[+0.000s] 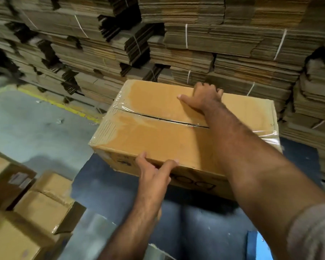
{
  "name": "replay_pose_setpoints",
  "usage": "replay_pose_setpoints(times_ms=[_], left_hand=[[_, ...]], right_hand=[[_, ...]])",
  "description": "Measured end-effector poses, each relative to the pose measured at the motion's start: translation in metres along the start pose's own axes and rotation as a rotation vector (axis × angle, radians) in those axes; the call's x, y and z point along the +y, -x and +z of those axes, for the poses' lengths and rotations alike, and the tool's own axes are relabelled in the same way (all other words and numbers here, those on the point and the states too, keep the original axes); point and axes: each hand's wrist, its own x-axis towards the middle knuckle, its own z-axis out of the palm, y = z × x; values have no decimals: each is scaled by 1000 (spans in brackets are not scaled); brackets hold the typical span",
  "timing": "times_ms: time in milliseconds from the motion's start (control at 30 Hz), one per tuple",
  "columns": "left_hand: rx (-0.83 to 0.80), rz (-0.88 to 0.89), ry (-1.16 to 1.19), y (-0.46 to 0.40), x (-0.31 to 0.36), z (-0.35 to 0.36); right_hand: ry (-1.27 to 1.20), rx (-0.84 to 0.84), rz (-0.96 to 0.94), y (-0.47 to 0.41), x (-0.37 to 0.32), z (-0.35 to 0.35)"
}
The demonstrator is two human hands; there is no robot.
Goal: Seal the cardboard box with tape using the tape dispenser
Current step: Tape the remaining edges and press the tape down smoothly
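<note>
**Both hands on the box, no dispenser in sight**

Fingers of the right hand are hooked over the far top edge of the cardboard box, thumb lying flat on the top flap, so that hand is gripping the back rim. Left hand is clamped on the near top edge, thumb and forefinger pinching the corner line, the rest tucked down the front face. The box sits dead ahead, on a dark blue surface, backed up close to the wall of bundled flat cartons. Its long axis runs left to right across the view, tilted slightly, and the centre seam follows that same line. Clear tape already shines over the left end of the seam and wraps the right end too; the middle stretch looks slightly gapped. Right arm reaches across the seam; the left is nearer the body. Judging by this two-handed hold, a turn or lift of the box comes first. Tape dispenser: not visible anywhere.
</note>
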Motion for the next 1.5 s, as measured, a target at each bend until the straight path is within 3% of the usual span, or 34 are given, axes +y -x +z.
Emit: replay_pose_setpoints(times_ms=[233,433,633,833,1000,1267,1367,1500], left_hand=[[130,155,-105,-38,49,-12],[211,364,-676,-113,103,-13],[-63,458,-948,-147,114,16],[-386,421,-981,-134,76,16],[-403,575,-1095,-107,49,-34],[-519,652,-1073,-3,-21,-143],[-502,674,-1070,25,-42,-170],[-608,667,-1137,32,-48,-189]], right_hand=[[-184,54,88,24,5,-17],[-372,90,235,66,29,-29],[-438,150,459,131,64,-17],[-471,155,600,229,75,3],[-544,114,545,308,58,14],[-475,173,575,417,8,61],[-489,216,593,438,-4,72],[-495,231,609,462,-12,81]])
